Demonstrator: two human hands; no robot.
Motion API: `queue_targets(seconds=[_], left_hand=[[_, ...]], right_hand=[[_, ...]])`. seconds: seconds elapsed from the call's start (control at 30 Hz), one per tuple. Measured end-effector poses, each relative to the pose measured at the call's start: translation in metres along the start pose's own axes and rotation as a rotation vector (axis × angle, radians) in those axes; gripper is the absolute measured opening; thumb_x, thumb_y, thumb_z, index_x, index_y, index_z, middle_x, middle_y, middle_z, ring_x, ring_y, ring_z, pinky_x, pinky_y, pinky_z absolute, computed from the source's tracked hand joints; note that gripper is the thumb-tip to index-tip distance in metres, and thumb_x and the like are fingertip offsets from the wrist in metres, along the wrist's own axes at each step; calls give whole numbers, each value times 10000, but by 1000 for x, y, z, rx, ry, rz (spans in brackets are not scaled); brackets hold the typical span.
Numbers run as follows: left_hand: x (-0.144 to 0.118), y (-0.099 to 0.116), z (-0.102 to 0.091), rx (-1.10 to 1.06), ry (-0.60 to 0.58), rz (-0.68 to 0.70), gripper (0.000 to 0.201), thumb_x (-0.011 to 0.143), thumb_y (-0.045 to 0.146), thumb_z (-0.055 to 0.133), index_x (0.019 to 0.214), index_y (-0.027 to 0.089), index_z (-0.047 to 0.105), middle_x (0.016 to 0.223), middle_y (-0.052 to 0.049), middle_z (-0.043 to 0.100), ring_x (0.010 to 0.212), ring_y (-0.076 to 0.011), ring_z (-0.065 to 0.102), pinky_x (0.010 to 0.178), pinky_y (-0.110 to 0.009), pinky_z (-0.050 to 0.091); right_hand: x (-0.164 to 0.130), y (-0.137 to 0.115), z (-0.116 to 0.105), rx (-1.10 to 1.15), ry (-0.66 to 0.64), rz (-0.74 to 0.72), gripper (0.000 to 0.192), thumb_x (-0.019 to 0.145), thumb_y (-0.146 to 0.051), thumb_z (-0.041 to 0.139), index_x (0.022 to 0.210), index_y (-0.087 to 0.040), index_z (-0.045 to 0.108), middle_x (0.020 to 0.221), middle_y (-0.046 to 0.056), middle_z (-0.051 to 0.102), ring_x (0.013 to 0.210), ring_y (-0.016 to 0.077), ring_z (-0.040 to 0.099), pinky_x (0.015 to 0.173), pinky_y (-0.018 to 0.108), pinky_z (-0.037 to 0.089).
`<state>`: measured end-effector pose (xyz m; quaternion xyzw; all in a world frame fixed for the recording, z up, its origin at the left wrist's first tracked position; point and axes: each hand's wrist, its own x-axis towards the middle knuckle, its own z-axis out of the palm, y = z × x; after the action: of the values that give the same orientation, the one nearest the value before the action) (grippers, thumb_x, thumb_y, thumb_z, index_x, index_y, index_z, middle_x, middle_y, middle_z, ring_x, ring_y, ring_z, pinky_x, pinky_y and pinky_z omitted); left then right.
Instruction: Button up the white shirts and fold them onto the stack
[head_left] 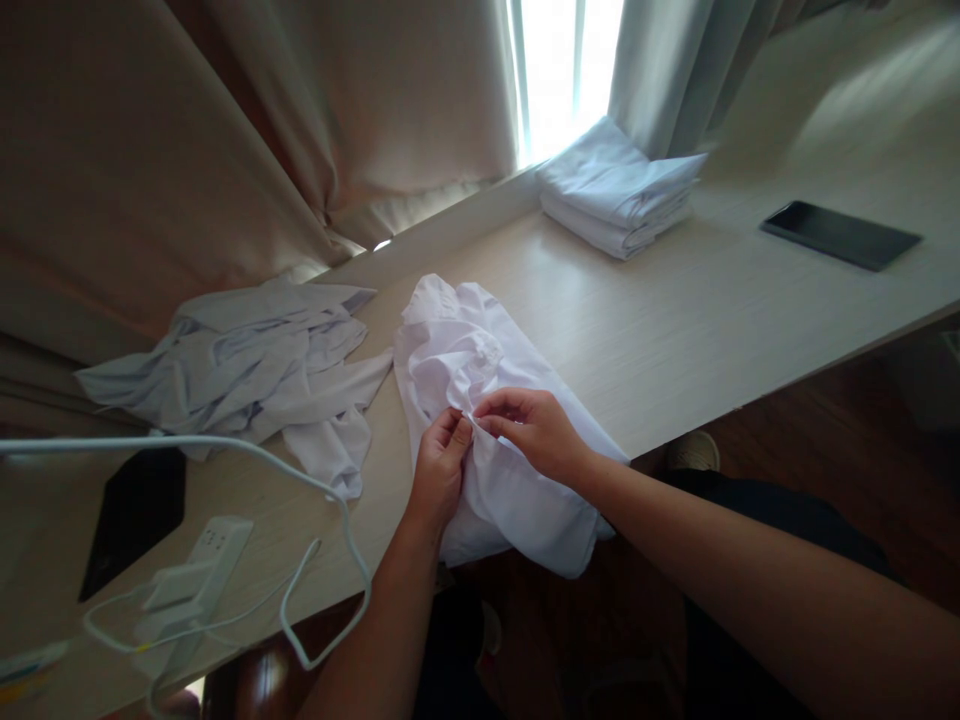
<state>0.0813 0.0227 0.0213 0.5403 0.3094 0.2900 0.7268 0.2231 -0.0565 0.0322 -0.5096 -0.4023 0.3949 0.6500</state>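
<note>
Centre of the frame: our left hand and right hand meet fingertip to fingertip, each pinching a fold of the white garment between thumb and fingers. The garment lies crumpled on the wooden desk, its lower part hanging over the near edge beneath our wrists; most of the cloth extends upward and leftward from the hands. We judge that the pinch is best kept light and close to the cloth's edge, with the two hands drawing apart evenly so the fabric opens without bunching. Left of centre lies a loose pile of white cloth; at the upper centre, a folded stack; at the upper right, a dark phone; at the lower left, a white power strip with its cable.
</note>
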Motion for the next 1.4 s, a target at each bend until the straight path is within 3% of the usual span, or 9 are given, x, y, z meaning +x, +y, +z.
queue_targets(seconds=[1.4], left_hand=[[0,0,1,-8,14,-19,251,857,401,695,964,185,625,929,-32,704,846,-162,665,756,-253,488]], right_hand=[[0,2,1,-11,-2,-6,148,829,-290,702,930,-185,726,842,24,712,714,136,608,701,277,509]])
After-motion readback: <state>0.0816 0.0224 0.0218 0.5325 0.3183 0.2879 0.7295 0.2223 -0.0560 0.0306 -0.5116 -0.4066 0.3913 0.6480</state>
